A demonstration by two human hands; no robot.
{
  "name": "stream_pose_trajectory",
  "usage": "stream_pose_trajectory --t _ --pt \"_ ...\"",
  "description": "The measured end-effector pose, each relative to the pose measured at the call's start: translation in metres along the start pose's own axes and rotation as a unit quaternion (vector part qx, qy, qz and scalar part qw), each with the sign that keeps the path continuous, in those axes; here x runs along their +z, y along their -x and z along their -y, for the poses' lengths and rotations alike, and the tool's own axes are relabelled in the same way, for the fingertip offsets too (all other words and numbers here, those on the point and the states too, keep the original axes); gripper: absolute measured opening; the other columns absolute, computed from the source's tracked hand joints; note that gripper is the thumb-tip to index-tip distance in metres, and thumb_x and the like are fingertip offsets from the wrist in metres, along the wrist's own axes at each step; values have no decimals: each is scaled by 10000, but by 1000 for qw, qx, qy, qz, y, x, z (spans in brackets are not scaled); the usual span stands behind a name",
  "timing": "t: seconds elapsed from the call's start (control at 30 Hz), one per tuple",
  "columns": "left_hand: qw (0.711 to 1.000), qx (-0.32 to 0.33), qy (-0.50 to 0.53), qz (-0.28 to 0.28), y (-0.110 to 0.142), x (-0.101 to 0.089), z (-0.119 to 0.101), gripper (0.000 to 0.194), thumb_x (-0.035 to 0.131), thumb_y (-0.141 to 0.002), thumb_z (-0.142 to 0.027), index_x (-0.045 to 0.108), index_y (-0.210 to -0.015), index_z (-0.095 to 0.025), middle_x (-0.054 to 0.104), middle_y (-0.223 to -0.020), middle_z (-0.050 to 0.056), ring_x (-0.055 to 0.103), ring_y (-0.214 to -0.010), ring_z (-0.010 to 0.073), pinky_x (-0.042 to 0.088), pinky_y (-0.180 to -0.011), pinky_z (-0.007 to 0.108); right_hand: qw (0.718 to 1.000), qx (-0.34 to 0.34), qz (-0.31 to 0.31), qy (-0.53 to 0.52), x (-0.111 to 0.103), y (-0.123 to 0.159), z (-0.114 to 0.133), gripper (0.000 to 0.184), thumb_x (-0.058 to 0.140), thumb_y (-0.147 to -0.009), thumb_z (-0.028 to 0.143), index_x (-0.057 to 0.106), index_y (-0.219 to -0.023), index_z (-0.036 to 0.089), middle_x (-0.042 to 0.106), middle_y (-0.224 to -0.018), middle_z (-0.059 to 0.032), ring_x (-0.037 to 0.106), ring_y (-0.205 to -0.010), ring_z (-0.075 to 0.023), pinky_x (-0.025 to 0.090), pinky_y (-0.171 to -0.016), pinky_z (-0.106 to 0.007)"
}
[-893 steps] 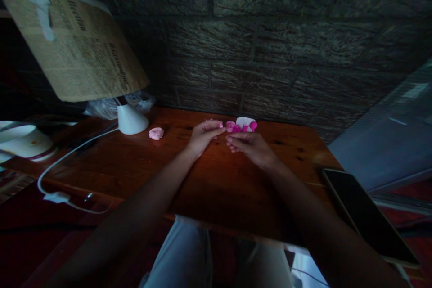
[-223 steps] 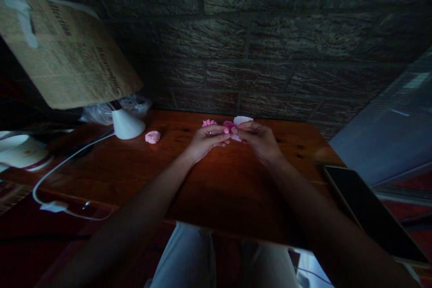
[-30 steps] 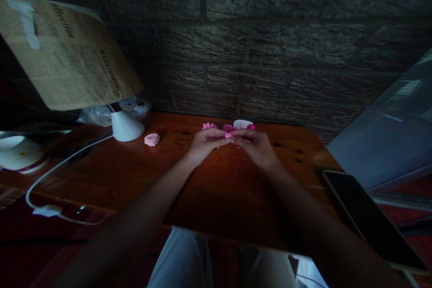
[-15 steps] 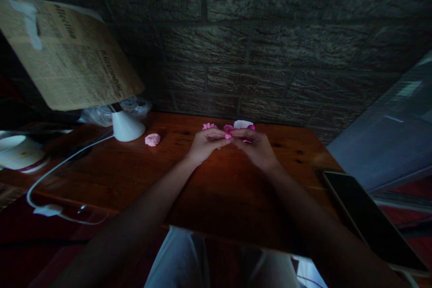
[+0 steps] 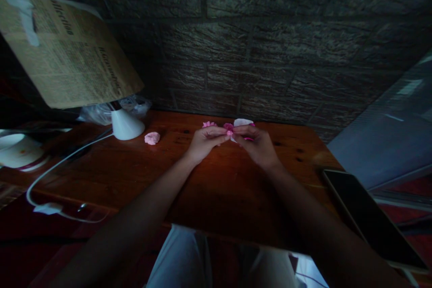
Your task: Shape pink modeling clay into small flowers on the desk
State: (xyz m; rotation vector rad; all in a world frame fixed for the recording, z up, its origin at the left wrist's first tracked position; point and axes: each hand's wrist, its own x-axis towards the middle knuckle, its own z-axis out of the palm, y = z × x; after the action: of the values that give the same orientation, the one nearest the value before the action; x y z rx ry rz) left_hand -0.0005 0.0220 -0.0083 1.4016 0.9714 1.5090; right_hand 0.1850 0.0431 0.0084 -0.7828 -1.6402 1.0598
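Observation:
A small bright pink lump [image 5: 230, 133], soft-looking like modelling clay, is pinched between the fingertips of both hands. My left hand [image 5: 205, 142] closes on it from the left with thumb and forefinger. From the right, my right hand [image 5: 258, 145] grips it the same way, its fingertips almost meeting the left ones. Just behind the fingers lie a darker pink piece [image 5: 228, 126] and a ruffled pink piece [image 5: 209, 124], both partly covered. A white piece [image 5: 243, 122] with magenta bits around it sits behind my right hand.
A pale pink crumpled lump [image 5: 152, 138] rests on the wooden table [image 5: 135, 171] beside a lamp [image 5: 126, 124] with a newsprint shade. The lamp's white cord [image 5: 64, 164] runs over the left edge. A cup [image 5: 18, 149] stands far left, a dark tablet-like device [image 5: 367, 216] lies right.
The hands stay together on the pink lump. The right fingers have shifted slightly, and the lump shows a little more between the fingertips. The view has tilted very slightly.

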Motion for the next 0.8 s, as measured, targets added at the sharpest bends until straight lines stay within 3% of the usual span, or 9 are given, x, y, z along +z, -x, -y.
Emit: stream_pose_trajectory --t 0.47,0.63,0.8 --pt "1000 -14 10 -1 0 1 -3 265 893 -706 -363 839 -900 -192 784 -939 78 653 -793 154 492 -605 249 998 34 -21 -38 -1 -1 2 234 820 -734 419 824 -874 233 826 -997 -59 748 -976 -237 595 -862 -390" --pt "999 -30 10 10 1 0 -3 258 886 -710 -349 833 -906 -191 781 -950 76 670 -830 161 498 -611 241 998 60 5 -35 -1 1 6 280 777 -771 419 845 -989 256 811 -1143 -65 728 -984 -230 589 -747 -346" --pt "999 -38 4 11 2 -1 -2 262 872 -723 -339 830 -934 -190 795 -966 84 684 -842 167 511 -625 246 996 70 15 -44 -1 1 5 308 814 -738 449 855 -984 268 804 -1178 -72 720 -989 -234 586 -729 -340"
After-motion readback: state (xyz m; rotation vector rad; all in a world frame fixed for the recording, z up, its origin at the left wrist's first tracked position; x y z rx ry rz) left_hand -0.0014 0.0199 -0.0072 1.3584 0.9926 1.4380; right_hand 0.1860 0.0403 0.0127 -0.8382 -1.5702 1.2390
